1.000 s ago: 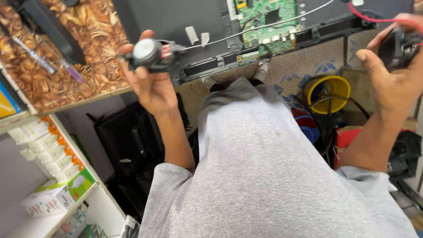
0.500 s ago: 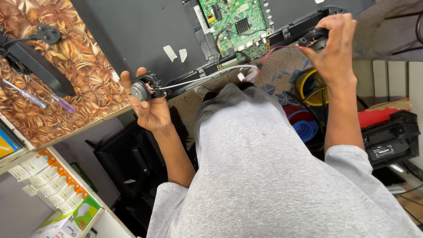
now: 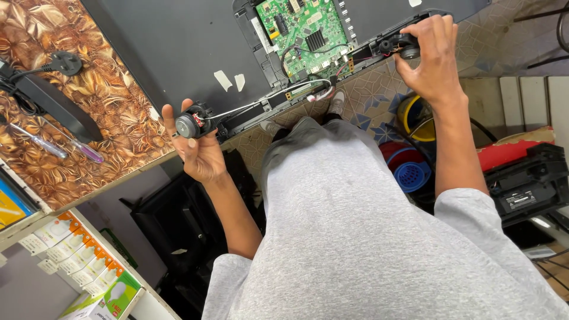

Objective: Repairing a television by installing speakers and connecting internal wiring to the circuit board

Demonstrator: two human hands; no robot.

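- Two speakers, wired to the board point(image 3: 302, 35), so held close to panel point(image 3: 178, 47) edge.
- L hand point(image 3: 198, 151): fingers gripping left speaker point(image 3: 188, 124) off counter point(image 3: 118, 118).
- R hand point(image 3: 432, 59): fingers closed on right speaker point(image 3: 403, 46), at panel's rim.

A panel point(image 3: 172, 47) lies flat on the desk point(image 3: 118, 118), its near edge along the desk's edge, with a circuit board point(image 3: 305, 32) set in it toward the right. The left hand point(image 3: 198, 151) holds a speaker point(image 3: 188, 125) at the panel's near edge, left of the board, a wire point(image 3: 267, 95) running from it rightward along that edge; the right hand point(image 3: 430, 56) grips another speaker point(image 3: 403, 46) at the edge to the right of the board. Left of the panel on the desk lie a plug point(image 3: 65, 62), a power strip point(image 3: 50, 106) and two screwdrivers point(image 3: 59, 145), boxes point(image 3: 71, 255) sit on a shelf below the desk's left part, and a case point(image 3: 527, 184) lies on the floor at far right.
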